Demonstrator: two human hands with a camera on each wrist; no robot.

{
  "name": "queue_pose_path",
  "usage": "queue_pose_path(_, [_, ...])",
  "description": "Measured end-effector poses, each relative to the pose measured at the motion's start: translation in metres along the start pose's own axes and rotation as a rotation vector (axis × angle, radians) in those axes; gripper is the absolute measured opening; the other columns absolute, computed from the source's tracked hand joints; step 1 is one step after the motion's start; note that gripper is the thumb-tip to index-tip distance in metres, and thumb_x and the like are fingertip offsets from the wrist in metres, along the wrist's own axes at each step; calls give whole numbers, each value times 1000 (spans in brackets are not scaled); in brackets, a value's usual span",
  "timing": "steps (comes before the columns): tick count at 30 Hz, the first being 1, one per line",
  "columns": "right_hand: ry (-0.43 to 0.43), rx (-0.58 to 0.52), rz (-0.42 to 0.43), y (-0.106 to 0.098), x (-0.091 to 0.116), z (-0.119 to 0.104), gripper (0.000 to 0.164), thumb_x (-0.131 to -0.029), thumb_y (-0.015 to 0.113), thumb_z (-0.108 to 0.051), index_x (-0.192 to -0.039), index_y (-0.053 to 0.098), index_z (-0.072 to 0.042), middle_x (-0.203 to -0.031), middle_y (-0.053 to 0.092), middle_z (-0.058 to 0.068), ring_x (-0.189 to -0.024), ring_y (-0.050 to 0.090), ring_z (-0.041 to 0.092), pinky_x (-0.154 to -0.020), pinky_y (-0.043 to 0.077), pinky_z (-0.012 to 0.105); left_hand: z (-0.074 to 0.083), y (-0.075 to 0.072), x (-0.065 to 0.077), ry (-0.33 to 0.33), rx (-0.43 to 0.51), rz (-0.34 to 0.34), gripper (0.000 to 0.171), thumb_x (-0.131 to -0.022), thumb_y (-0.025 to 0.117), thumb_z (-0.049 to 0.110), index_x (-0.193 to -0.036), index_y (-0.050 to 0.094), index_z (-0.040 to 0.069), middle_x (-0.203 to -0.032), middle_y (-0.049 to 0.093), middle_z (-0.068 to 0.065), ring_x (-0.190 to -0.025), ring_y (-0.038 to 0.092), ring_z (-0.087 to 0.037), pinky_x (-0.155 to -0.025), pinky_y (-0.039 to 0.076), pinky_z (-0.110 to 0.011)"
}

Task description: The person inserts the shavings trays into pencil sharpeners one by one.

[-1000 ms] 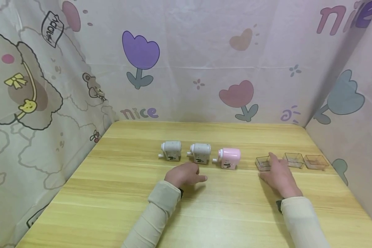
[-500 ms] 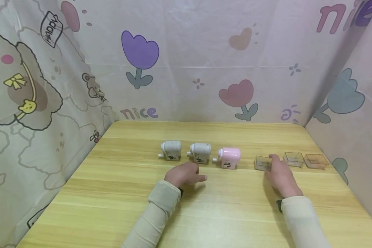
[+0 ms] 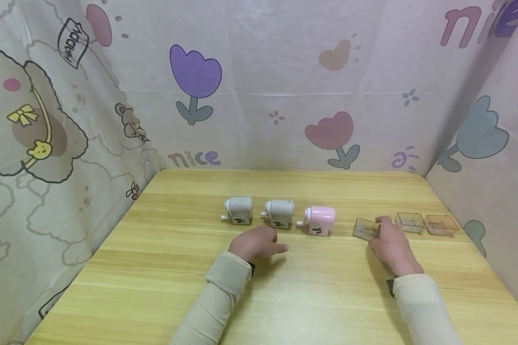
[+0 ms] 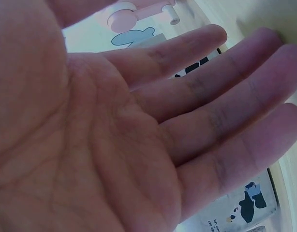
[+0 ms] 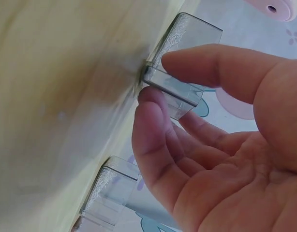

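Observation:
My right hand (image 3: 394,245) pinches the right end of a small smoky clear plastic box (image 3: 365,229) between thumb and fingers. The right wrist view shows the thumb on one side of this clear box (image 5: 194,36) and the fingers curled at the other. My left hand (image 3: 256,243) rests in front of the sharpeners with loosely extended fingers and holds nothing; its palm (image 4: 105,140) fills the left wrist view. Behind it stand two grey crank pencil sharpeners, the left one (image 3: 240,210) and the middle one (image 3: 280,213). A pink crank sharpener (image 3: 321,220) is to their right.
Right of the right hand sit a second clear box (image 3: 410,222) and an orange-tinted one (image 3: 442,224), side by side. All stand on a wood-grain table (image 3: 328,297). A printed curtain (image 3: 259,62) encloses the back and sides.
The right thumb has moved in towards the fingers at the clear box's right end. The box has shifted and turned slightly. The left hand and the sharpeners have stayed put.

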State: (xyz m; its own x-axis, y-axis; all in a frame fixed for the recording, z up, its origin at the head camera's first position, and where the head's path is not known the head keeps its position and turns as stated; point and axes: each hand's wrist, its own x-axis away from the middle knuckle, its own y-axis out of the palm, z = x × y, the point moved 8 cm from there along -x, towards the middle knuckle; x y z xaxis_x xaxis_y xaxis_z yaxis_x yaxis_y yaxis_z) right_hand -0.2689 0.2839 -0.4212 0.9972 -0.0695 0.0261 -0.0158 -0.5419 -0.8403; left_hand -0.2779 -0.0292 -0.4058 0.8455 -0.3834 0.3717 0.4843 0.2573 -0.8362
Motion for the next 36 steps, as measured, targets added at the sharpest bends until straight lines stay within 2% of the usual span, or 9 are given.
queue_pose_path(4, [5,1,-12,1,-1,0,74,-82,62,-14,-139,25,15,-117,50,35,-94,49,39,-84,43,58,0,0,1,1,-1,-2,43,-89,59,51,-102,62,9,-88,57,0,-78,54,-16,-68,46,-35])
queue_pose_path(6, [4,8,-22,2,-1,0,75,-82,63,-17,-138,26,15,-113,52,32,-91,50,37,-83,43,56,0,1,1,1,0,-3,43,-89,59,51,-101,62,9,-87,57,0,-77,54,-16,-68,46,-35])
queue_pose_path(14, [-35,-8,-63,8,-1,-3,67,-82,66,-19,-133,36,12,-95,57,14,-77,51,24,-69,46,41,0,2,1,-3,1,-3,44,-89,58,51,-102,62,10,-87,58,1,-77,54,-16,-68,46,-35])
queue_pose_path(17, [-50,-18,-80,10,0,-5,65,-81,69,-21,-130,39,11,-96,56,14,-81,52,25,-71,46,42,0,2,2,-1,0,0,44,-89,58,51,-102,62,10,-88,58,1,-77,54,-16,-69,46,-35])
queue_pose_path(24, [-91,-14,-122,12,3,-14,63,-79,72,-28,-125,45,5,-114,55,26,-100,54,38,-83,46,53,1,-1,2,15,16,12,41,-89,59,50,-97,61,10,-84,57,0,-75,54,-16,-66,45,-34])
queue_pose_path(27, [-124,-22,-143,15,4,-18,61,-77,74,-26,-124,47,3,-115,55,25,-102,54,39,-84,46,54,1,-2,2,18,18,23,38,-89,59,50,-93,59,11,-81,58,-1,-72,53,-16,-64,45,-34])
queue_pose_path(32, [-203,-21,-160,21,5,-25,57,-74,74,-22,-121,51,0,-112,59,19,-96,57,31,-82,48,49,0,-5,1,21,6,54,36,-90,58,48,-87,57,12,-78,56,-1,-68,52,-16,-60,44,-33])
queue_pose_path(36, [-240,-40,-168,23,7,-30,55,-74,75,-20,-121,53,-1,-113,59,14,-92,58,23,-80,49,44,-1,-12,0,29,-19,123,33,-93,56,44,-84,53,12,-69,47,0,-58,44,-13,-52,39,-31])
